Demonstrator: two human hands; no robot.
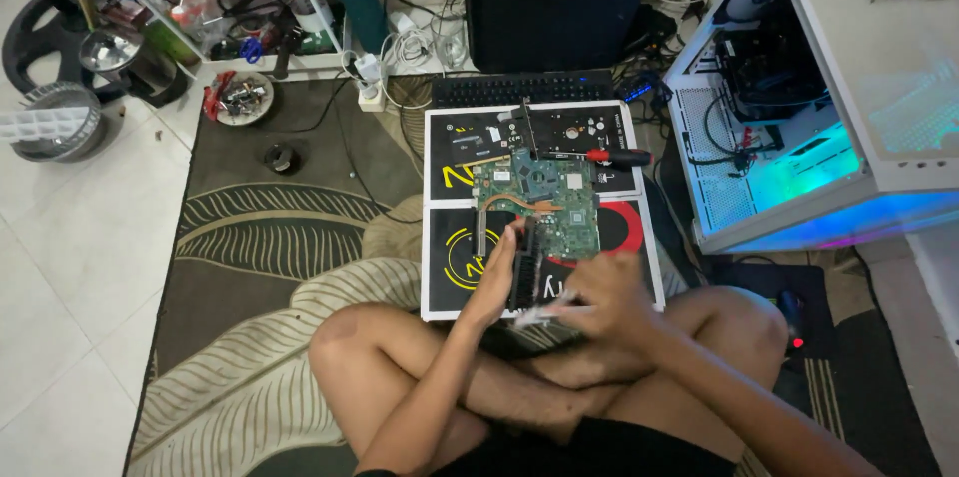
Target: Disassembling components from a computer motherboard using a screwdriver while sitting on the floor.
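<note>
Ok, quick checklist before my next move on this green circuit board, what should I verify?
1. Green circuit board lies flat on the black mat: ok.
2. Left hand steadies the dark finned part: ok.
3. Right hand grips a small whitish piece: cannot tell what it is.
4. Red-handled screwdriver lies beside the board: ok.
5. Loose screws accounted for: cannot tell.

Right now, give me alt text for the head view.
A person sitting cross-legged on a patterned rug holds a black finned part upright in the left hand while the right hand holds something small and white against it. A green circuit board and red-handled screwdriver lie beyond.
</note>
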